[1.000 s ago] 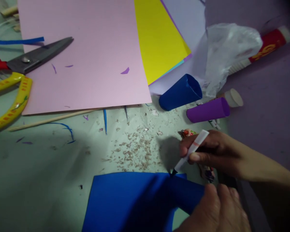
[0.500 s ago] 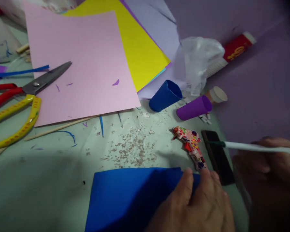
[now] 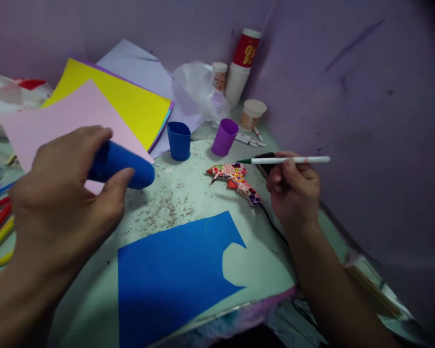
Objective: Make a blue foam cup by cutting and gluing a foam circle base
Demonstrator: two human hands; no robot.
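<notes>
Two grips: our left hand [image 3: 67,186] clasps a cup [image 3: 132,166], right hand [image 3: 296,191] a pen [image 3: 282,160];
squeezing hard could dent the cup.

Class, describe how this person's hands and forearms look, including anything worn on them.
The left hand and right hand are ungloved, with no rings visible. The left forearm and right forearm show no sleeve, watch or bracelet.
</notes>
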